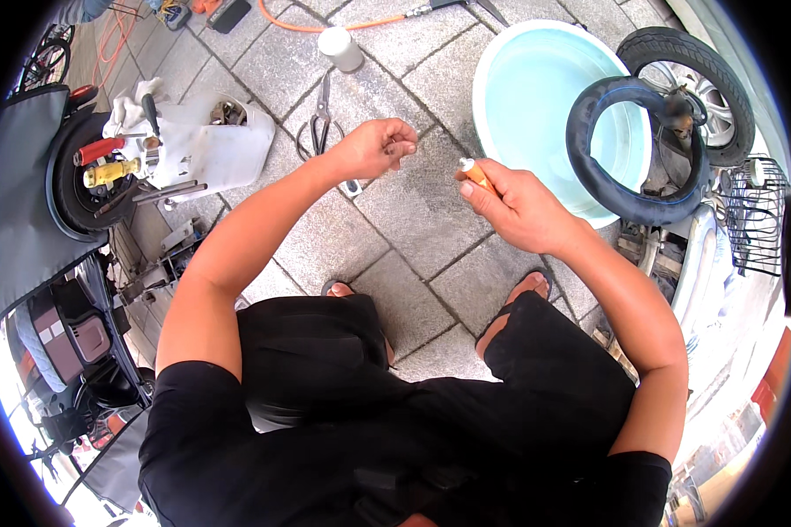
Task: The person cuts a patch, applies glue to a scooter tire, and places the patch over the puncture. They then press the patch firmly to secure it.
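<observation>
1. While the left hand [376, 147] is above the paving [404, 272], its fingers are curled and nearly closed, with the thumb close to the fingertips; whether something small is between them, one cannot tell.
2. The right hand [527, 206] is closed around a small orange tube [478, 178], with the thumb pressed along its side.
3. This tube is between the left hand and the pale blue basin [490, 66], and its silvery end points up and to the left.
4. A black inner tube [582, 145] lies across the right edge of the basin, near a wheel [736, 105]; it carries a thin blue line, and any lettering is too small for reading.
5. Beyond the left hand, the scissors [322, 110] lie on the paving, just beside a white jar [340, 50]; any writing on this jar cannot be made out.
</observation>
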The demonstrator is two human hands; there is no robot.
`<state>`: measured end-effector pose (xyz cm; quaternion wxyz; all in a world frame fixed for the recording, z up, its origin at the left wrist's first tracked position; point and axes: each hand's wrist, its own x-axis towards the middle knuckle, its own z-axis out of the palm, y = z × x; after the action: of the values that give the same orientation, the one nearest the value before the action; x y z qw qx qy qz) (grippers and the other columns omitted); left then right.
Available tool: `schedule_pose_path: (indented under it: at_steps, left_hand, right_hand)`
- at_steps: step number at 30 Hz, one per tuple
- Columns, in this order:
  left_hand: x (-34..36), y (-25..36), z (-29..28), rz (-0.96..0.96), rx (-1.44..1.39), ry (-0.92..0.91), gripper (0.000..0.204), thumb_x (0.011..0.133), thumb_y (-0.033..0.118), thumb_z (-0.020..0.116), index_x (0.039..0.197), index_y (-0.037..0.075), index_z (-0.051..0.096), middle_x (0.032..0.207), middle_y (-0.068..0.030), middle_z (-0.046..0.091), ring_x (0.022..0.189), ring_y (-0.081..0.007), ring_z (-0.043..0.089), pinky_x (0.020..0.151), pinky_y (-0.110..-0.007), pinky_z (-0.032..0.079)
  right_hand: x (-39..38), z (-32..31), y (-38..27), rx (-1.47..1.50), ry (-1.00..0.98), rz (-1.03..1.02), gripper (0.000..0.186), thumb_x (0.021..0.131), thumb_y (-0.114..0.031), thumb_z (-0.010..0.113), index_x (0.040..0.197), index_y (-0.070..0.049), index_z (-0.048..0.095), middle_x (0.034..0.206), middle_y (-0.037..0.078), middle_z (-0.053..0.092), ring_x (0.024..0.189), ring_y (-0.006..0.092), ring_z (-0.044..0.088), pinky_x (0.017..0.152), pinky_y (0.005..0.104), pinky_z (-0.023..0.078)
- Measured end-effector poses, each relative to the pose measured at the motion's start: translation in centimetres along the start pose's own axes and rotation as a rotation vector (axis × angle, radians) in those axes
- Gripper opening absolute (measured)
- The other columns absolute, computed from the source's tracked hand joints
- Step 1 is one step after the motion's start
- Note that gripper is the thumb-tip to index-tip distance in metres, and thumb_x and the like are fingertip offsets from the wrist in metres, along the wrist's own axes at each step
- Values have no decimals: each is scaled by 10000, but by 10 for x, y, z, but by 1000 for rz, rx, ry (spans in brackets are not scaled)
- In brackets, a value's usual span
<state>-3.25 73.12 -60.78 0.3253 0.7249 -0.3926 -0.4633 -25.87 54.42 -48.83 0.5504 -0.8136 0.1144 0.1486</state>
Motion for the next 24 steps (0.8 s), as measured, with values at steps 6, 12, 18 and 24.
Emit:
schedule_pose_path:
  at_steps: [6, 12, 18, 24]
  left_hand:
    - [-41, 86, -18, 118, -537, -26, 262, 1075, 195, 643, 1226, -11, 703, 924, -55, 697, 656, -106, 640, 567, -253, 521]
    - [-54, 105, -18, 100, -536, 4, 284, 1078, 221, 642, 1216, -17, 710, 923, -60, 701, 651, -114, 646, 559, -263, 523]
    - [-59, 109, -13, 110, -525, 25, 297, 1076, 230, 646, 1221, -21, 711, 901, -59, 717, 654, -112, 652, 553, -262, 525]
    - [-71, 111, -11, 174, -499, 84, 237, 1045, 201, 696, 1181, 14, 750, 885, -44, 748, 661, -85, 670, 546, -241, 538]
  right_hand:
    - [11, -3, -11, -140, -12, 8, 372, 1089, -406, 530, 1076, -41, 599, 765, 202, 656, 747, 407, 667, 710, 482, 508]
    - [16, -2, -23, -148, 0, -44, 398, 1078, -417, 537, 1009, -30, 598, 770, 214, 667, 764, 423, 678, 722, 503, 511]
    - [12, -1, -15, -163, 18, -86, 342, 1093, -377, 548, 1023, -45, 587, 719, 140, 618, 666, 295, 628, 668, 432, 495]
    - [11, -3, -47, -320, -30, 32, 422, 1070, -416, 510, 1027, -13, 627, 848, 261, 703, 840, 476, 693, 772, 539, 534]
